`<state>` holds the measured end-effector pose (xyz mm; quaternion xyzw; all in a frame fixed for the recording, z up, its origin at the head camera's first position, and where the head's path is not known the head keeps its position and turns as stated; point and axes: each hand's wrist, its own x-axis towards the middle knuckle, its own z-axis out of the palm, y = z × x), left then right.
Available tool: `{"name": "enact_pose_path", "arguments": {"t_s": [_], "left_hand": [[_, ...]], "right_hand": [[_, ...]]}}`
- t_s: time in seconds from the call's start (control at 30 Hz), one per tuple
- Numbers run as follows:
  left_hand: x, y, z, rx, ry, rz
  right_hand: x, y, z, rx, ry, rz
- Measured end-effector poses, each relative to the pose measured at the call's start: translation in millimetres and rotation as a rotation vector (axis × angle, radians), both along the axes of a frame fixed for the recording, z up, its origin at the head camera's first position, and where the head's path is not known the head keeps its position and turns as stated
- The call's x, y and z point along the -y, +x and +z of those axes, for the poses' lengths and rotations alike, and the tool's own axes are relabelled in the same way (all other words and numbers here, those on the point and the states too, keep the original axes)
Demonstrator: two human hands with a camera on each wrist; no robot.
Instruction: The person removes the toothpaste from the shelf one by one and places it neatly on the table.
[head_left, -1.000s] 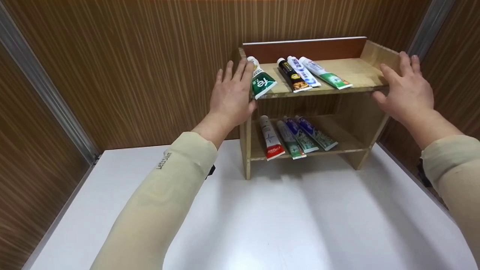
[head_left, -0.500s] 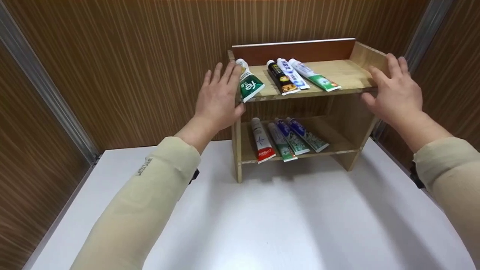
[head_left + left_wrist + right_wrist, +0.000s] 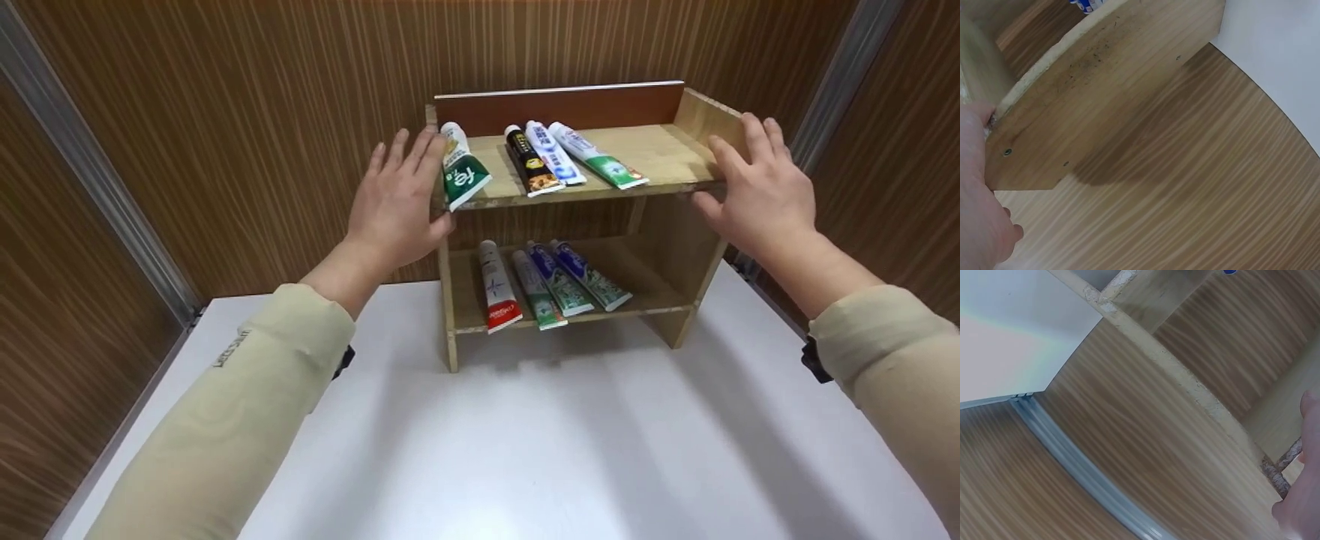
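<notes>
A two-tier wooden shelf [image 3: 675,225] stands near the back wall. My left hand [image 3: 394,202] holds its left side, the fingers along the side panel and the thumb at the front edge under the top board. On the right side, my right hand [image 3: 769,191] grips the panel's front corner, its thumb below the top board. A green and white tube [image 3: 463,172] lies beside my left fingers. Also on top are a black tube [image 3: 532,163], a blue and white tube [image 3: 555,154] and a green-ended white tube [image 3: 596,156]. The wrist views show the side panel [image 3: 1089,95] and front edge [image 3: 1185,382].
On the lower tier lie a red and white tube [image 3: 496,289], a grey-green tube [image 3: 538,291] and two blue and green tubes [image 3: 559,279]. The white table [image 3: 525,442] extends in front, with wood-grain walls [image 3: 300,112] behind and at both sides.
The shelf has moved left across the table with its tubes, and both hands have moved left along with it, keeping their hold on its sides.
</notes>
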<state>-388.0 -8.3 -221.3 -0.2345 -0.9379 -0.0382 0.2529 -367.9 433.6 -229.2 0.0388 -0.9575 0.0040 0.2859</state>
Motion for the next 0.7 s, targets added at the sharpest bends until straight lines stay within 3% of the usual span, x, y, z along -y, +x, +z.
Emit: {"name": "enact_pose_path", "arguments": {"t_s": [0.7], "left_hand": [[-2.5, 3.0, -0.2, -0.023, -0.019, 0.042]], "right_hand": [[-14, 1.7, -5.1, -0.079, 0.019, 0.097]]}}
